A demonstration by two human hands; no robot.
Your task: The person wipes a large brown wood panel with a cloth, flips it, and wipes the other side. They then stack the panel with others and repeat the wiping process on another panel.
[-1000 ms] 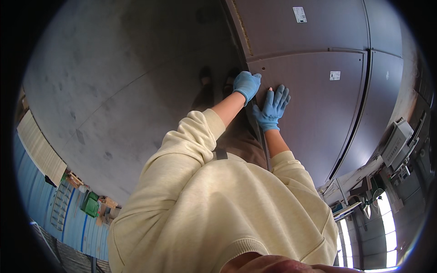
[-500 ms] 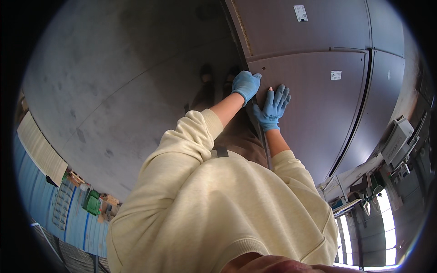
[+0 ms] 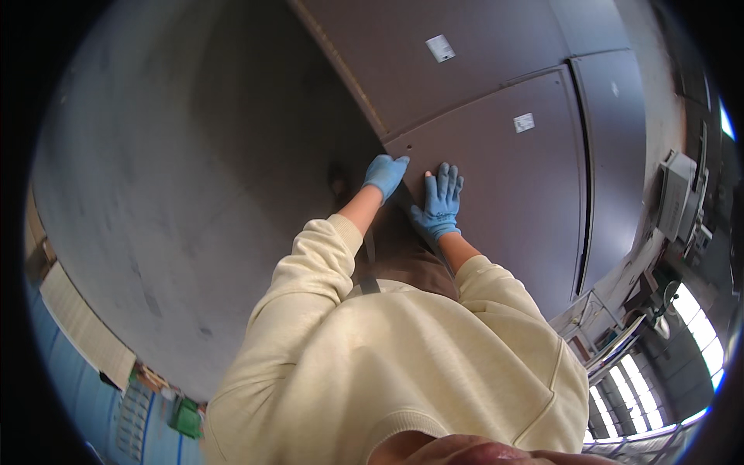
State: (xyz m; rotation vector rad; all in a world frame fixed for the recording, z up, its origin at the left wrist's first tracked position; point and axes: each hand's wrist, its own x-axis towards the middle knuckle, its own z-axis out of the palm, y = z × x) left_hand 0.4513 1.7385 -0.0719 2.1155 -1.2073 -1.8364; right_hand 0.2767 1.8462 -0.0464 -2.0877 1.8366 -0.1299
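Observation:
Both my hands wear blue work gloves. My left hand (image 3: 385,177) is closed over the near left edge of a flat brown panel (image 3: 511,198), close to its corner and a small round hole. Its fingertips are partly hidden at that edge. Just to the right, my right hand (image 3: 442,203) lies flat on the panel's face with its fingers stretched out. One fingertip shows bare through the glove. A white label (image 3: 524,122) is stuck on the panel farther off.
Beyond lies another brown panel (image 3: 465,85) with a white label. A dark gap separates the near panel from a further panel (image 3: 616,147) on the right. Grey floor (image 3: 201,217) spreads to the left. A green bin (image 3: 185,418) stands by the blue wall at lower left.
My view has turned, so the panels and both hands appear farther left and tilted. My hands keep about the same places on the panel, left at the edge and right lying flat.

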